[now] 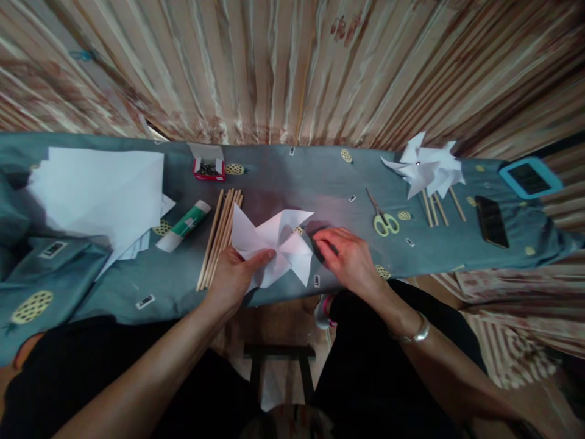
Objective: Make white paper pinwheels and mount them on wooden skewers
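Stretching wide, the cloth-covered counter could shed what lies near its front edge if an arm dragged the cloth. The bundle of sticks might roll if knocked. Just right of it, near that edge, the white paper pinwheel could crease or spring loose if the left hand, pinching it with the thumb at its middle, pressed hard or slackened. The right hand has fingertips bunched beside a blade; whether they pinch anything is unclear. A bump may spill the open red box.
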Action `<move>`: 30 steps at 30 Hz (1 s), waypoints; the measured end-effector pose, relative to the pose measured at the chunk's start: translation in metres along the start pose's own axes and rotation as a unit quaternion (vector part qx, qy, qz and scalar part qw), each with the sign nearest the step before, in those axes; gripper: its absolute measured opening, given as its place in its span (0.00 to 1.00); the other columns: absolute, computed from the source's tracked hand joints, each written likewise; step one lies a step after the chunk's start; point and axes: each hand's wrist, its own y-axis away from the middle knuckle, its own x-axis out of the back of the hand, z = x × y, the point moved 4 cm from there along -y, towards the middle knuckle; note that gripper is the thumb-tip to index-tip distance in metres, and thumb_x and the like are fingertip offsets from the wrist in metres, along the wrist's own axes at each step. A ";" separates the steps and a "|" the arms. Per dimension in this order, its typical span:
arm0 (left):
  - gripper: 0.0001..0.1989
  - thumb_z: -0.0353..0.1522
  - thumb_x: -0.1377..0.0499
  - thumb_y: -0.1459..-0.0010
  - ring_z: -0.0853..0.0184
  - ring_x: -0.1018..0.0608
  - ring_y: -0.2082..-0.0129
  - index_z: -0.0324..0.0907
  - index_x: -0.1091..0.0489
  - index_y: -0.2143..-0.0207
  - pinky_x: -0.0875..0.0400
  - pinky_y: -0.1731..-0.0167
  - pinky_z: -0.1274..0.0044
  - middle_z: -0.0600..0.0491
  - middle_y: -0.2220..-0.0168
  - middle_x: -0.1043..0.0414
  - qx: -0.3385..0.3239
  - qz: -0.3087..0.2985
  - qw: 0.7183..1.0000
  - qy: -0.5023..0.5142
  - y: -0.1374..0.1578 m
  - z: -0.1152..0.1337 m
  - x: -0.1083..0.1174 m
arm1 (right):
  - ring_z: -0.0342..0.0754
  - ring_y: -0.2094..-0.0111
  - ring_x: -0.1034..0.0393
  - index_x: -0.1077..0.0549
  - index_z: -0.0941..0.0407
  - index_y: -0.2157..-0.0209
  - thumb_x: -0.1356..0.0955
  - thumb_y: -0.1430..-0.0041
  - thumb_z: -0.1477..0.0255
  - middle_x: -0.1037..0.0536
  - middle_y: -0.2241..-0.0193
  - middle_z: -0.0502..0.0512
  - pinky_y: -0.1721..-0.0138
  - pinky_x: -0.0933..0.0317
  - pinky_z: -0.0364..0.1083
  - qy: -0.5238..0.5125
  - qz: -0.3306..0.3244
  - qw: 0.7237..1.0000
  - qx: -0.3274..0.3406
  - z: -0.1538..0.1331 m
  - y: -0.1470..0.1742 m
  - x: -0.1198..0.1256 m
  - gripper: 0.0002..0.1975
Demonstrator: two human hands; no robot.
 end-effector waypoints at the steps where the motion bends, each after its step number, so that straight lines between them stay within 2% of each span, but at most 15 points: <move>1: 0.11 0.33 0.29 0.62 0.63 0.22 0.74 0.38 0.23 0.73 0.27 0.73 0.76 0.48 0.71 0.20 0.003 0.000 1.000 -0.004 0.000 0.000 0.000 | 0.50 0.62 0.27 0.24 0.53 0.63 0.36 0.39 0.74 0.20 0.65 0.53 0.56 0.33 0.50 -0.038 0.021 0.999 -0.019 -0.001 0.000 0.005 0.08; 5: 0.11 0.32 0.30 0.62 0.63 0.22 0.75 0.37 0.23 0.73 0.28 0.75 0.76 0.48 0.72 0.21 -0.002 -0.008 1.000 -0.005 0.000 -0.001 -0.002 | 0.46 0.66 0.27 0.24 0.52 0.65 0.33 0.41 0.72 0.20 0.67 0.49 0.60 0.32 0.47 -0.141 0.064 0.984 -0.085 -0.010 0.001 0.020 0.05; 10: 0.11 0.31 0.30 0.63 0.65 0.23 0.76 0.38 0.23 0.73 0.29 0.75 0.77 0.49 0.71 0.20 -0.009 -0.005 1.000 0.019 -0.002 -0.001 -0.006 | 0.44 0.66 0.27 0.24 0.52 0.66 0.32 0.42 0.71 0.21 0.67 0.48 0.63 0.33 0.45 -0.195 0.027 0.977 -0.076 -0.033 0.003 0.018 0.04; 14: 0.12 0.32 0.30 0.66 0.65 0.24 0.77 0.38 0.24 0.75 0.29 0.75 0.76 0.50 0.74 0.22 -0.015 0.000 1.000 0.027 -0.004 0.001 -0.009 | 0.44 0.65 0.28 0.25 0.53 0.65 0.33 0.40 0.75 0.22 0.68 0.48 0.59 0.33 0.45 -0.176 -0.017 0.984 -0.011 -0.054 0.002 0.010 0.05; 18: 0.11 0.32 0.30 0.64 0.66 0.25 0.78 0.38 0.24 0.75 0.31 0.76 0.77 0.52 0.76 0.23 -0.025 -0.019 0.999 0.025 -0.004 0.001 -0.010 | 0.45 0.64 0.27 0.25 0.53 0.66 0.34 0.39 0.76 0.21 0.67 0.48 0.57 0.34 0.46 -0.157 -0.026 0.987 0.032 -0.064 0.000 0.004 0.06; 25: 0.11 0.31 0.31 0.62 0.67 0.24 0.76 0.37 0.23 0.72 0.31 0.75 0.78 0.52 0.73 0.22 -0.046 -0.035 0.998 0.025 -0.004 -0.001 -0.009 | 0.43 0.67 0.28 0.26 0.53 0.62 0.32 0.41 0.75 0.22 0.68 0.48 0.61 0.33 0.44 -0.150 0.003 0.988 -0.031 -0.055 -0.001 -0.003 0.05; 30: 0.10 0.32 0.30 0.61 0.68 0.25 0.78 0.38 0.24 0.74 0.30 0.76 0.78 0.52 0.75 0.22 -0.057 -0.044 0.997 0.020 -0.005 0.000 -0.009 | 0.43 0.67 0.29 0.26 0.55 0.63 0.32 0.41 0.75 0.23 0.69 0.49 0.61 0.33 0.44 -0.147 -0.001 0.989 -0.027 -0.058 -0.002 -0.004 0.04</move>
